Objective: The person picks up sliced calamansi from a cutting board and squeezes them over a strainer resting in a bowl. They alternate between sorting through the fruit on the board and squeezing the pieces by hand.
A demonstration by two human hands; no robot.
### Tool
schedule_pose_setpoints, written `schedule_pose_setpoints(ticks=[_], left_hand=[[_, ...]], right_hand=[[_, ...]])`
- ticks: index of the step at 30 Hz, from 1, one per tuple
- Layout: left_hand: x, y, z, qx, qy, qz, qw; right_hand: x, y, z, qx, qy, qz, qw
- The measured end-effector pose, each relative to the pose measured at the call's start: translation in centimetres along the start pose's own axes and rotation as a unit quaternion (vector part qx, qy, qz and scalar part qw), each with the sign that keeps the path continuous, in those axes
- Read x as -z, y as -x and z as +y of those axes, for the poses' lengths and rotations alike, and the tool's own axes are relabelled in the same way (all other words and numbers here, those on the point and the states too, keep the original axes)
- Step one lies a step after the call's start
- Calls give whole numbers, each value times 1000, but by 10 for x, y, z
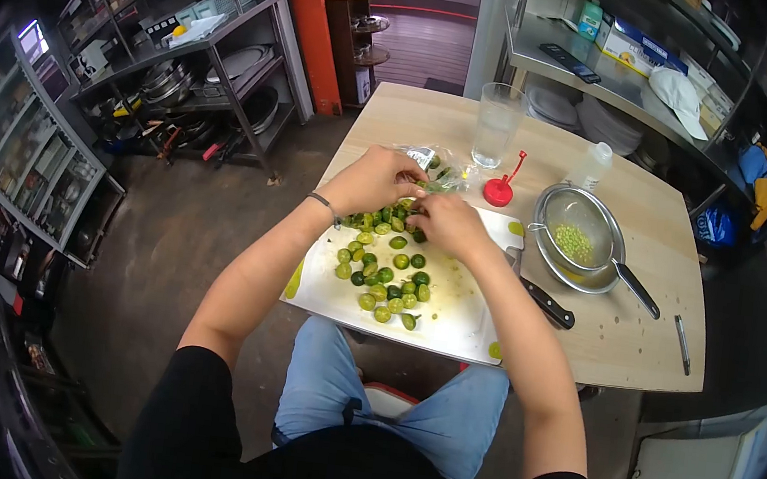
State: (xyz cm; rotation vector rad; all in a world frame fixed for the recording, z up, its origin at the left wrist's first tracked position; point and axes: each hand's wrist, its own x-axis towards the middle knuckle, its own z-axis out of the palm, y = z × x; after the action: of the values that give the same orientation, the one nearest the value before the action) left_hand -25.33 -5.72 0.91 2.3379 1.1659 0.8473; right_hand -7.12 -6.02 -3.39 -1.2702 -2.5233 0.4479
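On the white cutting board (pixel 459 319) lie many small green citrus fruits (pixel 385 275), some whole and some cut, piled thickest at the far side. My left hand (pixel 377 180) is closed in a pinch over the far edge of the pile, beside a clear plastic bag (pixel 448 173). My right hand (pixel 449 222) reaches in from the other side, its fingers bent and pressed together over the fruits. The two sets of fingertips nearly meet. What either hand pinches is too hidden to make out.
Right of the board, a strainer (pixel 577 226) with pale green seeds rests in a metal bowl (pixel 608 276). Nearby lie a knife (pixel 547 303) and a pen (pixel 682 344). A glass of water (pixel 497 125), red lidded item (pixel 498 191) and clear bottle (pixel 590 167) stand behind.
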Motion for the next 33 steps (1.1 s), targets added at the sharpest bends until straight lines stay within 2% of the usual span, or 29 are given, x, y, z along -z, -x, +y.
schedule_pose_setpoints(ticks=[3,7,9,14,17,19,20,22,24,26,28,29,33], left_hand=[[7,11,-8,26,-4,-4,1000],[14,25,-18,64,-11,-4,998],[10,27,-21,63,-2,0,998],[2,26,-22,65,11,6,998],[3,25,-22,52,7,5,999],[3,24,-17,43,-2,15,999],[0,21,-12,32,6,9,999],[-6,10,6,68,68,2,995],[-17,-12,30,42,73,-20,996],[-36,-39,64,-54,79,0,995],[-62,-71,91,-100,84,-17,991],[-79,-88,103,-112,98,-31,988],[-144,-143,121,-173,8,-34,984]], right_hand=[[-7,0,-11,5,-1,46,999],[-12,17,-22,13,-10,1,1000],[-30,17,-26,47,81,50,994],[-49,9,-30,21,131,63,989],[-38,9,-30,31,123,33,991],[-19,16,-27,53,41,35,997],[-5,25,-20,39,47,37,997],[40,48,-8,42,-26,116,992],[79,70,24,11,-50,196,979],[123,98,47,-56,-17,206,977],[146,117,75,-71,2,226,972],[153,123,86,-77,17,240,967],[149,134,130,-92,96,217,967]])
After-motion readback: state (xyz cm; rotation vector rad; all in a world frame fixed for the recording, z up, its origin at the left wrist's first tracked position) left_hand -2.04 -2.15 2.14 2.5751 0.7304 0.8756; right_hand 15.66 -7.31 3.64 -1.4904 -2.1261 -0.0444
